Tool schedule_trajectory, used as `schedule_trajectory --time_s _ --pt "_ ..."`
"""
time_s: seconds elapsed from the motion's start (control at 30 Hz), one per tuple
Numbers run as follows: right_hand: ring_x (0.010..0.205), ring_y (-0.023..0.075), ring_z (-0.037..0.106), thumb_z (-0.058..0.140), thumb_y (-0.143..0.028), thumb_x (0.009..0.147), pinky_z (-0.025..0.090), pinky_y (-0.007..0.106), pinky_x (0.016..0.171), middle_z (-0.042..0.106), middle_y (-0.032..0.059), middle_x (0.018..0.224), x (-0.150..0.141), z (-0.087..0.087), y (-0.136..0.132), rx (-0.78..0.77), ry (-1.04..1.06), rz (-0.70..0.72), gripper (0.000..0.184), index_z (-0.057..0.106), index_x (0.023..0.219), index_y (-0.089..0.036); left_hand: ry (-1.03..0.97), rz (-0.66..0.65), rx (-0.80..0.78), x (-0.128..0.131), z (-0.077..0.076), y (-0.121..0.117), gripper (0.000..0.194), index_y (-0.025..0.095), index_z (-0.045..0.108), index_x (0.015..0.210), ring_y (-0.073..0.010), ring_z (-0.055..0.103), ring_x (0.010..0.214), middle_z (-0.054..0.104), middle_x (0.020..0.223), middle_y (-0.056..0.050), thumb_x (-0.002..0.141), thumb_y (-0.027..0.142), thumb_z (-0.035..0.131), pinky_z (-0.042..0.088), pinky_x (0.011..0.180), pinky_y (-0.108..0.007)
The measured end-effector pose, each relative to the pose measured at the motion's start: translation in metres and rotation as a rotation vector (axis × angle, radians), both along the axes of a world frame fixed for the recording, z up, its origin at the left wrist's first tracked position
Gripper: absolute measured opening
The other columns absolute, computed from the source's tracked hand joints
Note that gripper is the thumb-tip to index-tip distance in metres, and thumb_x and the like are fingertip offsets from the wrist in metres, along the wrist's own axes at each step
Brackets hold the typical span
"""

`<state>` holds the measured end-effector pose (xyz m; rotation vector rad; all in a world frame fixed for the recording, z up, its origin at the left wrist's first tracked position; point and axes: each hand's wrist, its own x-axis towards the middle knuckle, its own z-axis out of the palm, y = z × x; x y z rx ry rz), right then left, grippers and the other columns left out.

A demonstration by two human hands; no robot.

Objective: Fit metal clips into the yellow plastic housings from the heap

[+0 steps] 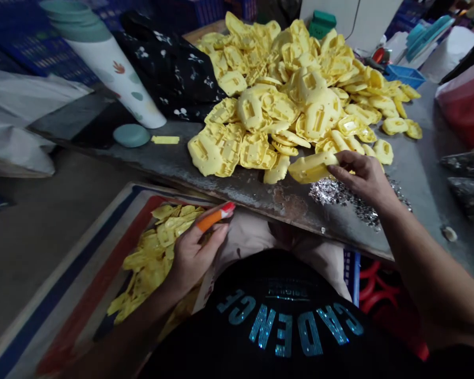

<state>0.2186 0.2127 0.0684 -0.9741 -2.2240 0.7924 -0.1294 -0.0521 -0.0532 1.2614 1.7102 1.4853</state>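
My right hand [363, 176] grips a moulded yellow plastic part [311, 167] by one end, just above the edge of a scuffed metal table [237, 181]. It is next to a large heap of similar yellow parts [288, 100] and above silvery scraps [339, 196]. My left hand [193, 253] holds a small orange tool with a red tip [215, 217], low by my body. Its working end is hidden. Flat yellow pieces [154, 252] lie in a striped sack [89, 263] beside that hand.
A tall speckled white bottle [110, 66] and a teal lid [131, 135] stand at the table's left end, near black patterned cloth [169, 68]. A blue basket [405, 76] sits behind the heap. Dark bags [468, 179] lie at the right; a red stool [379, 295] sits below.
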Motion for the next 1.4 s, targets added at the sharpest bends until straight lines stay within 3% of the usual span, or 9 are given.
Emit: schedule_trajectory --time_s 0.13,0.23,0.33,0.5,0.6,0.77,0.87,1.13,1.4 --pt "0.067 0.014 0.056 0.105 -0.067 0.081 0.045 0.029 0.061 0.071 -0.0001 0.076 0.021 -0.006 -0.038 -0.42 0.348 -0.091 0.048 0.086 0.088 -0.024 -0.232 -0.297 0.101 0.056 0.046 0.061 0.046 0.021 0.086 0.146 -0.0248 0.089 0.11 0.088 0.146 -0.015 0.109 0.048 0.085 0.074 0.097 -0.037" --pt "0.063 0.0116 0.056 0.111 -0.066 0.074 0.047 0.025 0.058 0.071 -0.0012 0.072 0.033 -0.013 -0.067 -0.571 0.521 -0.112 0.048 0.088 0.085 -0.024 -0.376 -0.403 0.128 0.085 0.067 0.096 0.056 0.022 0.087 0.146 -0.029 0.085 0.133 0.083 0.157 -0.016 0.102 0.055 0.094 0.073 0.096 -0.031" --pt "0.063 0.0099 0.059 0.11 -0.06 0.081 0.051 0.022 0.059 0.075 -0.0009 0.077 0.043 -0.018 -0.098 -0.72 0.582 -0.043 0.041 0.09 0.09 -0.025 -0.65 -0.671 -0.152 0.1 0.074 0.112 0.069 0.022 0.085 0.149 -0.0325 0.084 0.138 0.082 0.158 -0.018 0.1 0.071 0.09 0.073 0.1 -0.033" --pt "0.073 0.0132 0.073 0.095 -0.055 0.101 0.061 0.025 0.071 0.082 -0.0006 0.087 0.049 -0.036 -0.153 -0.819 0.571 0.083 0.03 0.091 0.106 -0.026 -1.049 -1.247 -0.774 0.115 0.061 0.104 0.085 0.022 0.074 0.162 -0.0387 0.093 0.105 0.089 0.139 -0.022 0.101 0.08 0.081 0.075 0.067 -0.037" --pt "0.084 0.0181 0.079 0.092 -0.059 0.103 0.065 0.032 0.08 0.087 0.0021 0.1 0.062 -0.056 -0.172 -0.659 0.489 0.022 0.039 0.089 0.123 -0.027 -1.148 -1.208 -0.798 0.118 0.051 0.091 0.074 0.018 0.076 0.158 -0.0351 0.093 0.1 0.089 0.135 -0.024 0.108 0.073 0.076 0.073 0.063 -0.031" --pt "0.091 0.0234 0.076 0.082 -0.037 0.106 0.058 0.04 0.084 0.086 0.0042 0.101 0.127 -0.084 -0.17 0.039 0.064 -0.553 0.011 0.088 0.108 -0.027 -1.19 -0.936 -0.66 0.118 0.055 0.084 0.059 0.022 0.082 0.152 -0.0369 0.092 0.114 0.089 0.142 -0.019 0.106 0.058 0.083 0.08 0.079 -0.04" --pt "0.097 0.0278 0.074 0.078 -0.032 0.105 0.053 0.046 0.093 0.083 0.0044 0.097 0.154 -0.091 -0.158 0.189 -0.185 -0.713 0.01 0.087 0.102 -0.029 -1.186 -0.852 -0.625 0.122 0.063 0.084 0.054 0.025 0.085 0.149 -0.0433 0.088 0.13 0.085 0.152 -0.016 0.103 0.053 0.087 0.08 0.094 -0.051" --pt "0.105 0.0315 0.072 0.079 -0.039 0.109 0.048 0.049 0.098 0.082 0.0054 0.101 0.143 -0.099 -0.138 0.214 -0.359 -0.686 0.012 0.084 0.105 -0.03 -1.124 -0.793 -0.62 0.132 0.073 0.086 0.068 0.026 0.086 0.15 -0.0356 0.092 0.111 0.089 0.142 -0.016 0.103 0.076 0.083 0.08 0.074 -0.038" --pt "0.088 0.0214 0.079 0.085 -0.021 0.108 0.052 0.04 0.084 0.089 -0.0007 0.103 0.113 -0.047 -0.169 0.283 -0.081 -0.429 0.011 0.083 0.114 -0.031 -1.227 -0.973 -0.757 0.147 0.063 0.089 0.079 0.014 0.072 0.162 -0.0312 0.089 0.099 0.087 0.14 -0.024 0.116 0.077 0.058 0.07 0.058 -0.029"
